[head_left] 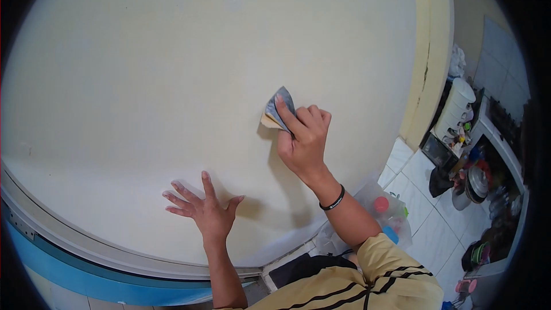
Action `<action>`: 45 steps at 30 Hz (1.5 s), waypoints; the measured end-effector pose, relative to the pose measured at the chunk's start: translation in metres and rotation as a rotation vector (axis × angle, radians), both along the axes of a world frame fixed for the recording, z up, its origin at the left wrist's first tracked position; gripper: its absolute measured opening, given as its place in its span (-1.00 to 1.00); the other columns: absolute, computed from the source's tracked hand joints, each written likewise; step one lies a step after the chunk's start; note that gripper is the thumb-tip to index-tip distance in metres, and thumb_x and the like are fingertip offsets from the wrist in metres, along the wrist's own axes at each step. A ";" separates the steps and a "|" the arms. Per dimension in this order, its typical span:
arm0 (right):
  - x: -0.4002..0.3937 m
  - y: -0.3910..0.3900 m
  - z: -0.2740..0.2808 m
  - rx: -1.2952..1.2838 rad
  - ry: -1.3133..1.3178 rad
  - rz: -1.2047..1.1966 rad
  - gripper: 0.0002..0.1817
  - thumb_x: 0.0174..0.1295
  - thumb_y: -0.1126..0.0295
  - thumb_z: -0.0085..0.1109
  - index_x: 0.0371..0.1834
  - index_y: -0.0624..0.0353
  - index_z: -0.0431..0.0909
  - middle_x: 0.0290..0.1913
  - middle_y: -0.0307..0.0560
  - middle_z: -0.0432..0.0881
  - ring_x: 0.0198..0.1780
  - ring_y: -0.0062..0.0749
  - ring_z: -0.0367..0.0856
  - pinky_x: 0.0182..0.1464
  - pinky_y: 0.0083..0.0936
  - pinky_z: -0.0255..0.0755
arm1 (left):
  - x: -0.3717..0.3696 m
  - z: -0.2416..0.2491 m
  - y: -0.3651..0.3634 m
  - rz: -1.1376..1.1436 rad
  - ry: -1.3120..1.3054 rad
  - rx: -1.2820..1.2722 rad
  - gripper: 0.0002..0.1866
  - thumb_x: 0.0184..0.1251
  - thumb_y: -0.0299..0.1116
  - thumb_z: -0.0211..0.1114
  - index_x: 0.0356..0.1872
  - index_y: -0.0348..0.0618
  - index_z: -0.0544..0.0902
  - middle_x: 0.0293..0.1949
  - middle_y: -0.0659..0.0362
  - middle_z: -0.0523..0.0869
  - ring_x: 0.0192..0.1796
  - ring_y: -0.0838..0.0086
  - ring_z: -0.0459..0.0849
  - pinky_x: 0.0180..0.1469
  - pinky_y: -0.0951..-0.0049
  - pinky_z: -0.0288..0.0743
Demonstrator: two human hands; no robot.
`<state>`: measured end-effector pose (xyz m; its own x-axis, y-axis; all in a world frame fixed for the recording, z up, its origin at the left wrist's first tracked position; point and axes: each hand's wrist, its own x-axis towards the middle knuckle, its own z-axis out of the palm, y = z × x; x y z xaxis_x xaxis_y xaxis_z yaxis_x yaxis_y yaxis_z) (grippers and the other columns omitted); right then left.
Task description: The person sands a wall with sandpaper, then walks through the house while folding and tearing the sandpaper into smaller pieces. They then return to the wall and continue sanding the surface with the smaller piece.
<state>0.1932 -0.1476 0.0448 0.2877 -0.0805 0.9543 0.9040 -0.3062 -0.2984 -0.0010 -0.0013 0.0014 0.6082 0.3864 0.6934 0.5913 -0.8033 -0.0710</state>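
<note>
My right hand (pixel 304 138) pinches a folded piece of sandpaper (pixel 278 106), grey on one face and tan on the other, with the index finger laid along it. It is at the pale cream wall (pixel 172 80), where a shadow falls just beside it. Lower and to the left, my left hand (pixel 211 209) is spread wide against or very near the same wall, holding nothing. Its fingertips look whitish, as if dusty. A black band (pixel 333 198) circles my right wrist.
A cracked cream edge (pixel 426 57) bounds the wall on the right. Beyond it are white floor tiles (pixel 422 181) and a crowded kitchen shelf (pixel 505 143). A clear plastic bag (pixel 402 212) with bottles lies by my right elbow. A blue panel (pixel 86 278) runs along the lower left.
</note>
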 end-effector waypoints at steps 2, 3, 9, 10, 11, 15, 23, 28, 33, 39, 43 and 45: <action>0.000 -0.001 0.008 -0.001 -0.015 -0.015 -0.30 -0.27 0.60 0.02 0.13 0.08 0.63 -0.52 -0.24 0.24 -0.42 -0.33 0.23 -0.19 -0.38 0.05 | 0.000 0.000 -0.001 -0.015 -0.010 -0.016 0.30 -0.22 0.22 0.57 0.55 0.20 -0.07 0.46 -0.34 -0.52 0.44 -0.43 -0.64 0.25 -0.58 -0.56; -0.002 -0.002 0.004 -0.002 -0.015 -0.015 -0.30 -0.27 0.60 0.02 0.13 0.08 0.63 -0.52 -0.24 0.24 -0.42 -0.33 0.23 -0.19 -0.38 0.05 | 0.001 0.001 -0.001 -0.015 -0.010 -0.017 0.30 -0.22 0.22 0.57 0.55 0.20 -0.07 0.46 -0.34 -0.52 0.44 -0.43 -0.64 0.25 -0.58 -0.56; -0.006 0.001 -0.004 -0.026 0.034 0.000 -0.31 -0.26 0.59 0.03 0.12 0.05 0.63 -0.52 -0.26 0.25 -0.41 -0.34 0.23 -0.18 -0.37 0.06 | -0.001 0.000 0.001 -0.005 0.004 0.011 0.30 -0.22 0.21 0.57 0.55 0.17 -0.08 0.46 -0.35 -0.53 0.43 -0.44 -0.65 0.24 -0.59 -0.57; -0.003 0.001 0.007 -0.015 0.003 -0.003 -0.31 -0.26 0.59 0.03 0.12 0.05 0.63 -0.52 -0.26 0.25 -0.41 -0.34 0.23 -0.18 -0.37 0.06 | -0.001 0.001 0.001 -0.008 0.002 0.001 0.30 -0.22 0.21 0.58 0.55 0.18 -0.08 0.46 -0.35 -0.54 0.43 -0.44 -0.65 0.24 -0.59 -0.58; -0.001 0.000 0.013 -0.007 -0.030 -0.007 -0.31 -0.27 0.59 0.03 0.12 0.05 0.63 -0.52 -0.25 0.25 -0.41 -0.34 0.23 -0.18 -0.37 0.06 | 0.000 0.000 0.000 -0.013 0.000 -0.012 0.30 -0.22 0.21 0.58 0.55 0.18 -0.08 0.46 -0.35 -0.55 0.43 -0.43 -0.65 0.24 -0.59 -0.58; -0.008 0.002 -0.002 -0.012 0.012 0.016 -0.31 -0.28 0.59 0.02 0.11 0.05 0.64 -0.52 -0.25 0.25 -0.41 -0.34 0.23 -0.17 -0.37 0.06 | 0.000 0.001 -0.002 0.005 0.006 -0.026 0.31 -0.23 0.21 0.58 0.55 0.18 -0.08 0.46 -0.34 -0.55 0.43 -0.42 -0.66 0.24 -0.58 -0.59; -0.001 0.001 0.015 -0.004 -0.034 0.000 -0.29 -0.30 0.59 0.01 0.12 0.05 0.64 -0.52 -0.24 0.25 -0.42 -0.33 0.22 -0.18 -0.36 0.06 | 0.000 -0.001 -0.001 0.001 -0.002 -0.026 0.32 -0.24 0.18 0.60 0.55 0.21 -0.10 0.46 -0.34 -0.54 0.44 -0.42 -0.64 0.25 -0.58 -0.57; -0.008 -0.001 -0.016 -0.046 0.044 0.008 -0.29 -0.28 0.59 0.01 0.12 0.04 0.64 -0.52 -0.24 0.25 -0.41 -0.32 0.22 -0.19 -0.36 0.05 | 0.001 0.000 -0.001 -0.002 -0.006 -0.013 0.33 -0.25 0.18 0.60 0.55 0.21 -0.11 0.45 -0.35 -0.54 0.44 -0.43 -0.64 0.24 -0.58 -0.57; -0.001 -0.002 0.013 -0.003 -0.016 0.009 -0.29 -0.28 0.59 0.01 0.13 0.04 0.63 -0.52 -0.25 0.23 -0.42 -0.32 0.21 -0.19 -0.36 0.05 | 0.001 0.000 -0.002 -0.012 -0.002 -0.018 0.34 -0.24 0.19 0.60 0.55 0.21 -0.12 0.45 -0.36 -0.54 0.43 -0.43 -0.65 0.24 -0.58 -0.59; -0.006 -0.002 -0.013 -0.067 0.050 -0.004 -0.29 -0.28 0.59 0.02 0.13 0.03 0.63 -0.53 -0.24 0.22 -0.42 -0.33 0.21 -0.20 -0.37 0.05 | 0.003 0.000 -0.002 0.009 0.000 -0.031 0.34 -0.24 0.20 0.59 0.55 0.20 -0.13 0.44 -0.37 -0.55 0.43 -0.43 -0.66 0.24 -0.57 -0.60; 0.001 0.001 0.002 -0.011 -0.027 0.007 -0.30 -0.28 0.59 0.01 0.12 0.04 0.63 -0.52 -0.24 0.23 -0.42 -0.34 0.21 -0.19 -0.37 0.05 | 0.000 -0.001 0.001 0.000 0.002 0.001 0.34 -0.25 0.21 0.59 0.55 0.18 -0.12 0.45 -0.36 -0.55 0.43 -0.44 -0.65 0.23 -0.59 -0.59; 0.004 -0.003 0.009 -0.016 -0.061 -0.014 -0.30 -0.28 0.59 0.01 0.12 0.05 0.63 -0.52 -0.24 0.23 -0.42 -0.34 0.21 -0.19 -0.37 0.05 | 0.001 -0.002 -0.002 0.005 0.002 -0.018 0.34 -0.24 0.21 0.59 0.55 0.18 -0.11 0.45 -0.36 -0.55 0.43 -0.44 -0.65 0.23 -0.59 -0.58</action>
